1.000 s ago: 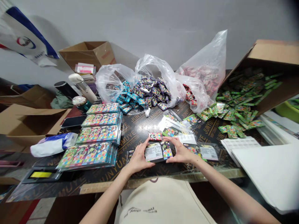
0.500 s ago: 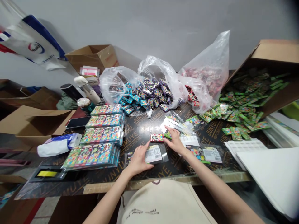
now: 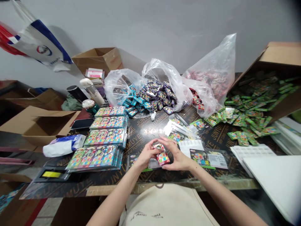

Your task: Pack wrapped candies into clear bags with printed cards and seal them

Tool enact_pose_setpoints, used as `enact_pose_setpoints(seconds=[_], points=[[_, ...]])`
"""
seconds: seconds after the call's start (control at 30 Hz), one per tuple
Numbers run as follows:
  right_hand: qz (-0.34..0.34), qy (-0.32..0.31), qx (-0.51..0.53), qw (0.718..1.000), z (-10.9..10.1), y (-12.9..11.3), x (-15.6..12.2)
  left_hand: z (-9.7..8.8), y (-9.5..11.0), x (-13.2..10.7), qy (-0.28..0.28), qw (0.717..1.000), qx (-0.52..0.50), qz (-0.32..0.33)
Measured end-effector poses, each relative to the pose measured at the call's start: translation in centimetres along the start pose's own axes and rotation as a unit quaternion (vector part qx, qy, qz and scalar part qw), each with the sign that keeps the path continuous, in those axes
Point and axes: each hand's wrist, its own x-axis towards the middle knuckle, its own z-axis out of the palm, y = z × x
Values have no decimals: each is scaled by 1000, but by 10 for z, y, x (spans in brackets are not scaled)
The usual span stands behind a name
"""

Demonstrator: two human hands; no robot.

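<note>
My left hand (image 3: 146, 154) and my right hand (image 3: 176, 155) meet over the near middle of the dark table (image 3: 141, 131). Both pinch a small red sachet (image 3: 161, 155) between their fingertips, just above a clear sleeve (image 3: 150, 164) lying flat under them. Right of my hands lies a filled clear pack with a green card (image 3: 208, 158). A white label sheet (image 3: 191, 145) and loose clear sleeves (image 3: 176, 127) lie just beyond. Rows of finished colourful packs (image 3: 103, 138) are stacked to the left.
Three open plastic bags hold blue (image 3: 128, 94), purple (image 3: 157, 92) and red sachets (image 3: 199, 94) at the back. A tipped carton (image 3: 275, 62) spills green sachets (image 3: 244, 113) on the right. Cardboard boxes (image 3: 35, 122), flasks (image 3: 92, 91), a phone (image 3: 80, 123), a tissue pack (image 3: 62, 145), and white sheets (image 3: 272, 175) also lie around.
My right hand reached forward to the red sachet, picked it up and brought it back. Both hands now hold it above the clear sleeve. The view shifted slightly.
</note>
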Motion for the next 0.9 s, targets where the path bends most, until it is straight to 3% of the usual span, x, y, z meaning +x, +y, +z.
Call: enact_pose_setpoints(seconds=[0.1,0.2,0.23,0.33,0.4,0.53,0.67,0.73,0.83,0.9], points=[[1,-12,53,999,-7,4,-8,-2,-1,-5,-48,998,46,-11],[40,38,17,998,-8,14,-16,-12,-7,-12,-25,973,219,68],[56,53,-7,997,-7,19,-19,-16,-11,-14,-25,945,308,103],[88,62,-80,991,-3,33,-30,-30,-22,-21,-48,819,550,160],[90,42,-103,990,0,39,-37,-36,-29,-24,-44,772,612,166],[81,10,-75,994,5,44,-44,-37,-30,-24,-18,779,596,192],[68,-19,-9,997,5,45,-41,-32,-22,-23,-50,799,562,207],[74,0,-13,997,5,43,-41,-29,-21,-22,-50,808,549,209],[104,77,-58,990,7,34,-43,-25,-22,-17,-10,818,536,210],[95,70,-64,991,5,31,-45,-23,-24,-11,6,818,536,207]])
